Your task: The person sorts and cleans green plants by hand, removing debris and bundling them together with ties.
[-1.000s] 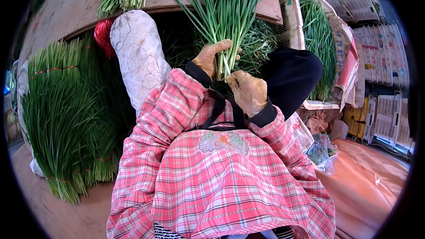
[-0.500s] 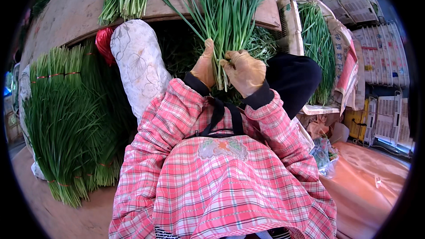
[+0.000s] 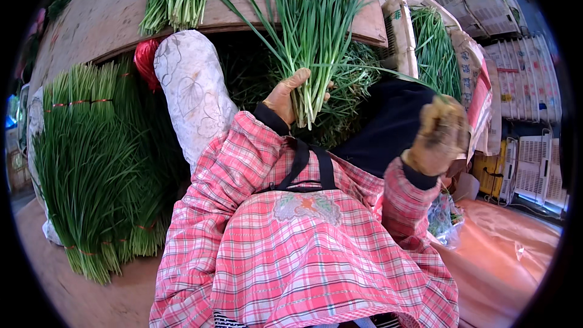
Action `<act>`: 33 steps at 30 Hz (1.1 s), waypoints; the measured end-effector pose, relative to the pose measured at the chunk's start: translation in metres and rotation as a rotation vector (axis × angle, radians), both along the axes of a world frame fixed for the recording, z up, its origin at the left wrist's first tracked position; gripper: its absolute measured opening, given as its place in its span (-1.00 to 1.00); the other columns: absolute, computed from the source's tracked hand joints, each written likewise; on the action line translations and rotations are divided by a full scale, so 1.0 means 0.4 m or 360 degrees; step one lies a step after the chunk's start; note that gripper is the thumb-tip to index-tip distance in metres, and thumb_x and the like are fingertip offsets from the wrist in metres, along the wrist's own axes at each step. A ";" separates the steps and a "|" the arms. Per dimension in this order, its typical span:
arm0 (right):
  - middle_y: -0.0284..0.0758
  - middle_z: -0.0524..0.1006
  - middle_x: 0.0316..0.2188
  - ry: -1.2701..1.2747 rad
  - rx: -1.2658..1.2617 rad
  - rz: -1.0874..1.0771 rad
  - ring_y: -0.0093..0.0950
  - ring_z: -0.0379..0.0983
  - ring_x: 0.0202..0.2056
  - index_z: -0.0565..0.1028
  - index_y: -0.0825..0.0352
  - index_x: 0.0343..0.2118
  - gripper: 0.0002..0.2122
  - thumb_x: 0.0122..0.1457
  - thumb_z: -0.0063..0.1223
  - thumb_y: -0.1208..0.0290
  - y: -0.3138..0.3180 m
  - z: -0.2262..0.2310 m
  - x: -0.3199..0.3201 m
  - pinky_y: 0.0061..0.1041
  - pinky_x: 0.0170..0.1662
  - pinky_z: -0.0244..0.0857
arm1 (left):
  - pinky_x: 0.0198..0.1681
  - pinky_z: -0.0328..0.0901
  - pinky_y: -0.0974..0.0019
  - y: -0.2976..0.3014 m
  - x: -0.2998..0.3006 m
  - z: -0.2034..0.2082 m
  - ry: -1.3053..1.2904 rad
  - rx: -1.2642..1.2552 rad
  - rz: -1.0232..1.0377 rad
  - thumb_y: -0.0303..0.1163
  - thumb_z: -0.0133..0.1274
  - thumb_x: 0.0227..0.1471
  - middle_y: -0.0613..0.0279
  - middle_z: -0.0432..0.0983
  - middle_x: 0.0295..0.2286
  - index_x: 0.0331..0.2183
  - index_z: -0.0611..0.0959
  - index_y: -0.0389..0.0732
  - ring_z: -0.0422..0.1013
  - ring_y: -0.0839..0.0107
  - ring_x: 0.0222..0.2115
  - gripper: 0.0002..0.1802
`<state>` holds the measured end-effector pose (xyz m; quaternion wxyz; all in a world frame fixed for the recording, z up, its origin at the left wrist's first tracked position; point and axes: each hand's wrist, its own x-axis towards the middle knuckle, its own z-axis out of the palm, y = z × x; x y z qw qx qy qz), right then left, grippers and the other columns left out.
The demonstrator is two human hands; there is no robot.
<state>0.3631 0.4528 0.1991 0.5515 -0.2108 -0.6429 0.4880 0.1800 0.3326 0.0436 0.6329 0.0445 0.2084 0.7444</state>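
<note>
Green bunch of long, slender leaves with pale stems (image 3: pixel 313 30) is upright in front of me, its leaves spreading toward the top of the view and its stem ends pointing down toward my lap. My left hand in a tan glove (image 3: pixel 284 100) is clamped around those stems, thumb across the front, fingertips showing past the far side. Leaves lie across the edge of a flat brown wooden board (image 3: pixel 367 21), where another green bunch with pale stems (image 3: pixel 182 0) rests further left. My right hand in a soiled tan glove (image 3: pixel 438 133) is raised well apart from the bunch, beside my dark trouser leg (image 3: pixel 379 115). Blur covers it: my fingers look curled, but I cannot tell whether they are pinched on the single thin green leaf (image 3: pixel 401 75) that reaches toward them. Near that hand stands a cream plastic crate (image 3: pixel 398 30) of loose green leaves (image 3: pixel 434 48). Just beyond the stems lies a dark heap of green leaves (image 3: pixel 355 82). To my left, thick green bundles with red ties (image 3: pixel 91 152) sit next to a rounded, grey-patterned white cloth shape (image 3: pixel 191 85), which touches a crinkled red bundle (image 3: pixel 146 64).
</note>
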 end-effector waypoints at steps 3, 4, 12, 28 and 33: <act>-0.29 0.49 -0.50 -0.0043 0.0082 -0.0289 -0.69 0.25 -0.64 0.48 0.49 -0.34 -0.89 0.13 0.00 0.55 0.020 0.029 0.036 -0.78 -0.61 0.09 | -0.47 0.48 0.26 -0.002 -0.006 -0.006 -0.0039 0.0033 -0.0029 -0.02 0.04 -0.01 -0.05 0.44 -0.14 -0.01 0.38 -0.32 0.50 0.26 -0.30 -0.34; -0.29 0.49 -0.50 -0.0192 0.0158 -0.0380 -0.70 0.25 -0.64 0.48 0.49 -0.34 -0.90 0.12 0.00 0.57 0.022 0.019 0.037 -0.78 -0.61 0.10 | -0.48 0.48 0.26 -0.003 -0.008 -0.004 -0.0022 0.0027 -0.0025 -0.03 0.04 -0.01 -0.05 0.44 -0.14 -0.01 0.38 -0.32 0.50 0.26 -0.31 -0.34; -0.26 0.53 -0.46 -0.0099 0.0077 -0.1080 -0.69 0.26 -0.63 0.49 0.46 -0.37 -0.90 0.13 -0.08 0.61 0.082 0.009 0.049 -0.74 -0.58 0.15 | -0.50 0.46 0.26 -0.010 -0.006 -0.005 -0.0013 -0.0079 0.0010 -0.05 0.05 -0.01 -0.02 0.44 -0.13 -0.03 0.40 -0.31 0.50 0.28 -0.33 -0.37; -0.23 0.48 -0.55 -0.1244 0.0751 0.0333 -0.33 0.47 -0.55 0.54 0.27 -0.30 -0.82 -0.01 0.13 0.39 -0.068 -0.157 -0.132 -0.45 -0.47 0.34 | -0.37 0.45 0.24 -0.006 -0.007 -0.043 -0.0060 -0.0060 -0.0006 -0.23 0.04 0.04 0.03 0.50 -0.28 -0.20 0.51 -0.32 0.50 0.28 -0.34 -0.63; -0.23 0.46 -0.56 -0.1338 0.0912 0.0355 -0.32 0.46 -0.55 0.54 0.30 -0.30 -0.79 -0.06 0.14 0.47 -0.086 -0.219 -0.185 -0.46 -0.49 0.33 | -0.23 0.40 0.20 0.008 -0.002 -0.059 -0.0121 -0.0117 0.0104 -0.26 0.03 0.06 0.09 0.52 -0.34 -0.24 0.52 -0.30 0.48 0.27 -0.34 -0.69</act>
